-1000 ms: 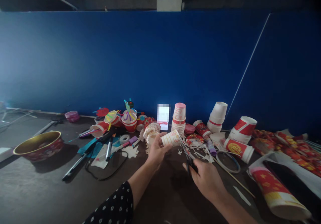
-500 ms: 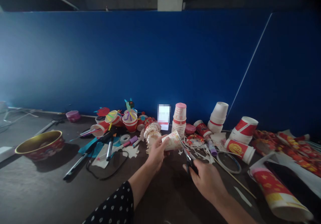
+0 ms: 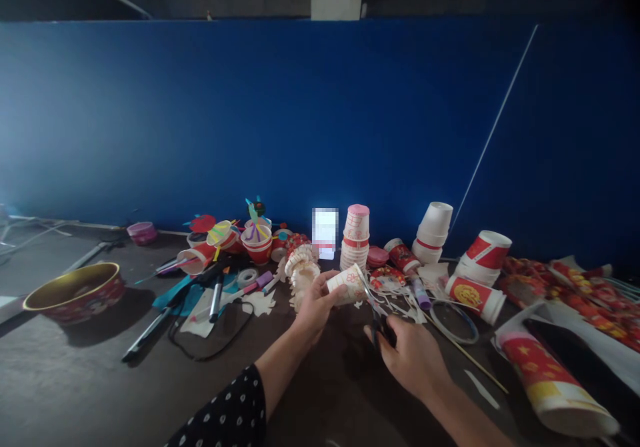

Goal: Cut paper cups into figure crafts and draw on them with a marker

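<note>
My left hand grips a white paper cup with a red and yellow drawn pattern, tilted on its side above the table. Dark-handled scissors are in my right hand, its fingers wrapped through the handles. The blades meet the right-hand edge of the cup; how far apart they are is hard to make out. Just behind the cup stands a stack of paper cups topped in pink. White paper scraps lie to the right of the blades.
At left are a gold-rimmed bowl, a marker and decorated cups. A lit screen leans against the blue wall. To the right lie a ring of clear tubing, a thin stick and a red cup.
The cup has turned slightly in my left hand and moved a little right, its cut edge now closer to upright. The scissors stay at that edge. The whole view has shifted slightly.
</note>
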The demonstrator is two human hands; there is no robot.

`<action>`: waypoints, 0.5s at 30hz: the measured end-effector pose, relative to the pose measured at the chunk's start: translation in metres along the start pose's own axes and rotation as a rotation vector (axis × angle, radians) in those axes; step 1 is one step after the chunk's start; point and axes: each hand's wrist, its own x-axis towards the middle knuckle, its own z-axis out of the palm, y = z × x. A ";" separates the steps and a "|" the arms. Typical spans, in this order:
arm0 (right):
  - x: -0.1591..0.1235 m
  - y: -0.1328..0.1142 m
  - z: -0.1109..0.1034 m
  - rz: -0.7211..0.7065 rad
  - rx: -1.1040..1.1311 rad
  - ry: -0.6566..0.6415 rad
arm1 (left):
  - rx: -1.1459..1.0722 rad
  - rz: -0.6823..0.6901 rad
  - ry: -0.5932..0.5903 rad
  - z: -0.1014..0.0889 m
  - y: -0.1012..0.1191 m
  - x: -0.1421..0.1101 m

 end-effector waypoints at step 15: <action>0.000 -0.001 0.001 -0.025 0.014 0.006 | -0.091 -0.003 0.008 0.000 0.002 0.000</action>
